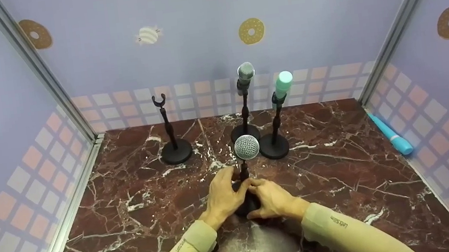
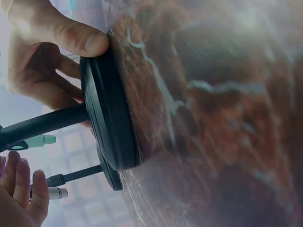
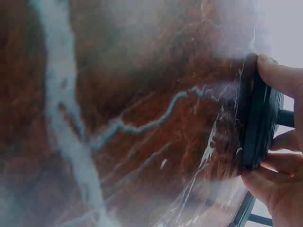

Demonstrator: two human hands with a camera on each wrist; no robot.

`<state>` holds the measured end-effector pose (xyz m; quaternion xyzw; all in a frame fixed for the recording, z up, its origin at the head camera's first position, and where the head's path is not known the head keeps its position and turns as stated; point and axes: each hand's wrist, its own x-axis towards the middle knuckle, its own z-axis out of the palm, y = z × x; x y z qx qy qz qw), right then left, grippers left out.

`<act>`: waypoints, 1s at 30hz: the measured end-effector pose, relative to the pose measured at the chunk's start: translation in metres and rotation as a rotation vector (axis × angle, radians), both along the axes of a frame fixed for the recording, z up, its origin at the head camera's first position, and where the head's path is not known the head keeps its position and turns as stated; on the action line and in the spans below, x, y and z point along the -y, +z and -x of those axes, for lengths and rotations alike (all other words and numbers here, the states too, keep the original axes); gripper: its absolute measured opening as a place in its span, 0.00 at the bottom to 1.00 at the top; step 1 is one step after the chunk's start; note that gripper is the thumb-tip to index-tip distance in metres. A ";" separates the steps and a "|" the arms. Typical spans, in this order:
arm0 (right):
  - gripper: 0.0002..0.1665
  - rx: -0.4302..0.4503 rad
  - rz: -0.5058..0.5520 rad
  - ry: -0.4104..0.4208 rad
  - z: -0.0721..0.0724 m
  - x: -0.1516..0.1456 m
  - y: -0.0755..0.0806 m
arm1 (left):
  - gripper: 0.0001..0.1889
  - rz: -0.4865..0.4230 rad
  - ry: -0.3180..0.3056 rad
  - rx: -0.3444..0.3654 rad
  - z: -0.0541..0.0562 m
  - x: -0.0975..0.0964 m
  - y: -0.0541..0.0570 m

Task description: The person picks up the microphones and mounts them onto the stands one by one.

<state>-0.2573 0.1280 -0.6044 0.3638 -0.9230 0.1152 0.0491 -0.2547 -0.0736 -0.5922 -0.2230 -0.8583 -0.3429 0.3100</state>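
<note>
A black microphone stand [image 1: 244, 170] with a silver mesh-headed microphone [image 1: 246, 147] on top stands in front of the person. Low down, the right hand [image 1: 275, 197] grips the edge of its round base [image 2: 106, 113], thumb on the near side. In the right wrist view, that hand's thumb and fingers pinch the base [image 3: 262, 118] from opposite sides. The left hand [image 1: 223, 192] curls about the pole, its thumb passing in front. In the left wrist view, the left fingers [image 2: 21, 189] are beside the upper pole; full contact is hidden.
Behind stand two more stands, one with a grey microphone [image 1: 246, 72], one with a teal microphone [image 1: 283, 82]. A stand with a bare clip [image 1: 170, 128] is at back left. A blue bat-shaped thing [image 1: 390, 133] lies along the right wall of the marble-patterned table [image 1: 144, 238].
</note>
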 end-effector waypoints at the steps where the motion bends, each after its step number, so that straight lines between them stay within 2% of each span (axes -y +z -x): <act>1: 0.48 -0.002 -0.005 0.000 0.000 -0.001 0.000 | 0.36 0.031 0.008 0.002 0.000 0.001 0.000; 7: 0.51 -0.008 -0.003 0.018 -0.002 -0.007 -0.001 | 0.25 0.239 0.064 -0.007 0.001 0.005 0.004; 10: 0.51 -0.011 0.011 0.024 -0.002 -0.008 0.000 | 0.21 0.263 0.049 -0.014 0.002 0.006 0.006; 17: 0.54 0.011 -0.008 0.019 -0.004 -0.008 0.001 | 0.11 0.246 -0.038 -0.061 0.004 0.004 0.006; 21: 0.51 -0.005 -0.010 0.028 -0.003 -0.007 0.002 | 0.14 0.230 -0.019 -0.101 0.005 0.003 0.004; 25: 0.46 -0.030 -0.014 0.031 -0.003 -0.006 0.002 | 0.29 0.261 0.060 -0.147 0.006 0.001 0.003; 27: 0.45 -0.031 -0.018 0.029 -0.003 -0.006 0.002 | 0.34 0.286 0.097 -0.161 0.006 0.001 0.002; 30: 0.46 -0.029 -0.020 0.023 -0.003 -0.006 0.001 | 0.28 0.291 0.111 -0.148 0.006 0.001 0.002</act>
